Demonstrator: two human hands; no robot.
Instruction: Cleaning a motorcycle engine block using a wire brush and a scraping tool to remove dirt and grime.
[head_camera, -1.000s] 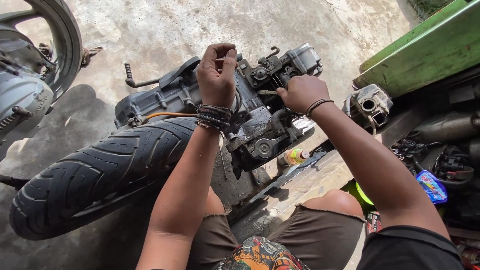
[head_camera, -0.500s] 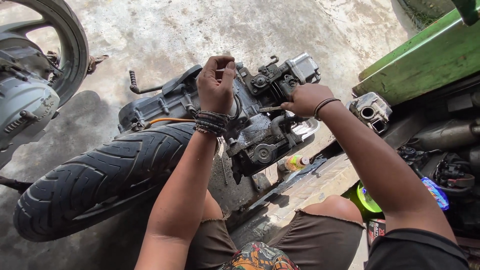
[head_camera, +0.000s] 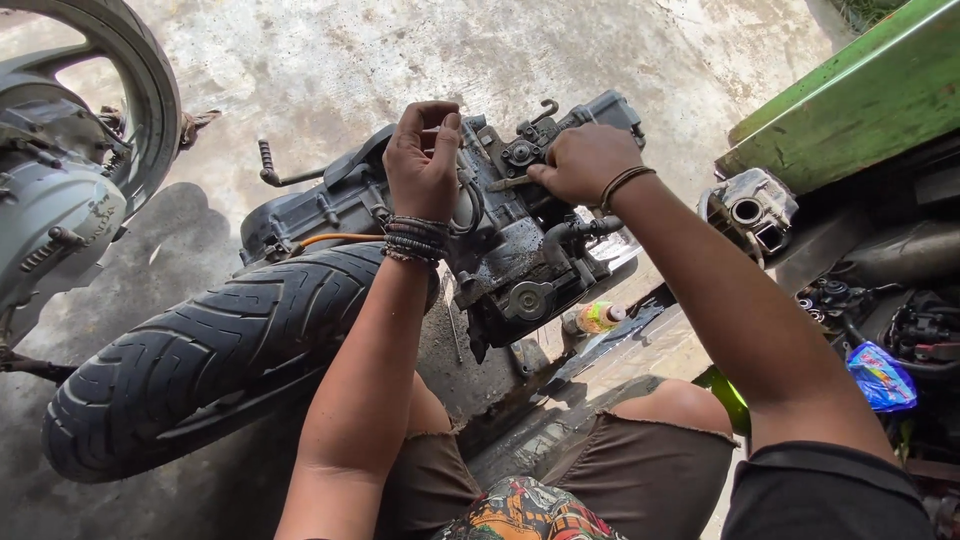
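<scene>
Scooter engine block (head_camera: 500, 260), lying on the concrete floor (head_camera: 330, 60) beside its rear tyre (head_camera: 200, 350): heavy, rigid, oil-slick metal, best gripped by the casing; left hand (head_camera: 422, 160) fingers clenched on its top, right hand (head_camera: 585, 160) fingers pinching a slim tool (head_camera: 508, 184).

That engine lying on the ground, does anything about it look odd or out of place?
Yes. The engine lies tipped on bare concrete beside its tyre, off any bike. A small bottle lies on its side nearby.

Grimy grey scooter engine (head_camera: 520, 260) lying beside tyre (head_camera: 200, 350).
</scene>
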